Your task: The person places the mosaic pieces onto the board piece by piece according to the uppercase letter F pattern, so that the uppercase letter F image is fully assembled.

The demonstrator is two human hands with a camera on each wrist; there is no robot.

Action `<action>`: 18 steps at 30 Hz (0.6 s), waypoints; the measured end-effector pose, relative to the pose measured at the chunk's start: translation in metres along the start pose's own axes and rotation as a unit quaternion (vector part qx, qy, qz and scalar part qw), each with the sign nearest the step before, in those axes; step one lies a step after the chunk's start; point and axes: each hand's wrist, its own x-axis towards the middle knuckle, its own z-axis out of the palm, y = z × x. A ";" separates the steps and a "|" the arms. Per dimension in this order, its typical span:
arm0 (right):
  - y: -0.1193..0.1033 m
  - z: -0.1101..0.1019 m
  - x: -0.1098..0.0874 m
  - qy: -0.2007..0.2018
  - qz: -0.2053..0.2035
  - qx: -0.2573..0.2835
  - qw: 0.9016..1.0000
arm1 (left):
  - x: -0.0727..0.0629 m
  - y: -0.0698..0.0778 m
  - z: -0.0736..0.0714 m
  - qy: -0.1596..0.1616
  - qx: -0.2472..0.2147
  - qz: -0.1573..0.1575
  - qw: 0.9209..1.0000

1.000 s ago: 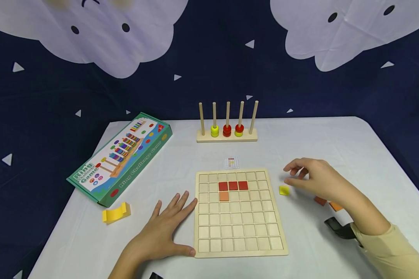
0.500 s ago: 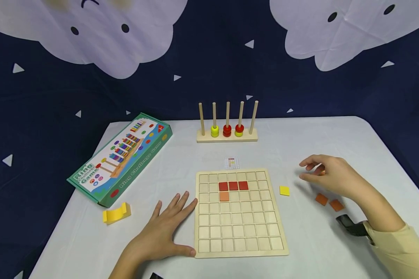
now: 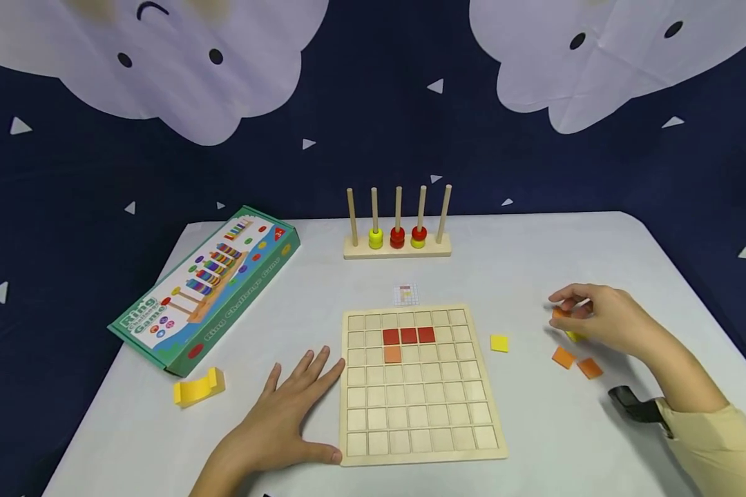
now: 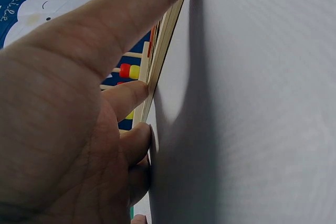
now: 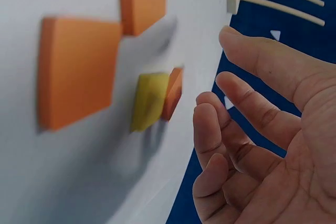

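My left hand (image 3: 276, 424) lies on the white table with its fingers spread. Its thumb and index fingertip touch the left edge of the wooden grid board (image 3: 413, 450). Three red tiles (image 3: 408, 335) and an orange tile (image 3: 392, 354) sit in the board's squares. To the board's right, my right hand (image 3: 609, 317) hovers with loosely bent fingers, the thumb apart and nothing held. Partly hidden by it are a yellow tile (image 5: 149, 102) and an orange tile (image 5: 174, 94). Two more orange tiles (image 5: 79, 72) lie closer to the wrist camera.
A single yellow tile (image 3: 499, 343) lies just right of the board. A small pattern card (image 3: 406, 294) is above it, and a peg stand (image 3: 398, 253) with rings stands behind. At left are a game box (image 3: 205, 293) and a yellow block (image 3: 199, 388).
My right hand has moved right, away from the single yellow tile, to the tiles farther right. The left hand keeps its place at the board. The head view has shifted slightly.
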 end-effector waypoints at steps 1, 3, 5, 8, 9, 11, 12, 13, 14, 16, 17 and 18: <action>0.002 0.001 0.000 -0.001 -0.001 0.000 1.000 | -0.001 -0.001 0.000 0.001 0.001 0.000 1.000; 0.006 0.002 -0.001 0.003 0.002 -0.003 1.000 | -0.002 -0.001 0.000 0.004 0.003 0.002 1.000; 0.010 0.002 -0.002 0.005 0.005 -0.007 1.000 | -0.003 -0.001 0.000 0.004 0.004 0.003 1.000; 0.017 0.001 -0.005 0.006 0.011 -0.011 1.000 | -0.003 0.000 -0.001 0.003 0.002 0.002 1.000; 0.019 0.001 -0.005 0.006 0.012 -0.009 1.000 | -0.003 0.000 -0.002 0.003 0.001 0.002 1.000; 0.023 0.001 -0.005 0.007 0.014 -0.008 1.000 | -0.003 0.001 -0.003 0.005 0.001 0.003 1.000; 0.024 0.001 -0.005 0.009 0.015 -0.008 1.000 | -0.004 0.001 -0.003 0.006 0.001 0.004 1.000; 0.025 0.002 -0.005 0.011 0.017 -0.008 1.000 | -0.004 0.001 -0.003 0.007 0.002 0.006 1.000; 0.026 0.002 -0.004 0.015 0.017 -0.009 1.000 | -0.004 0.001 -0.003 0.007 0.002 0.006 1.000; 0.028 0.003 -0.002 0.020 0.018 -0.012 1.000 | -0.003 0.001 -0.003 0.006 0.003 0.005 1.000; 0.029 0.003 0.000 0.022 0.019 -0.014 0.999 | -0.003 0.000 -0.002 0.005 0.003 0.004 1.000; 0.030 0.004 0.001 0.022 0.020 -0.013 0.999 | -0.003 0.000 -0.002 0.005 0.002 0.003 1.000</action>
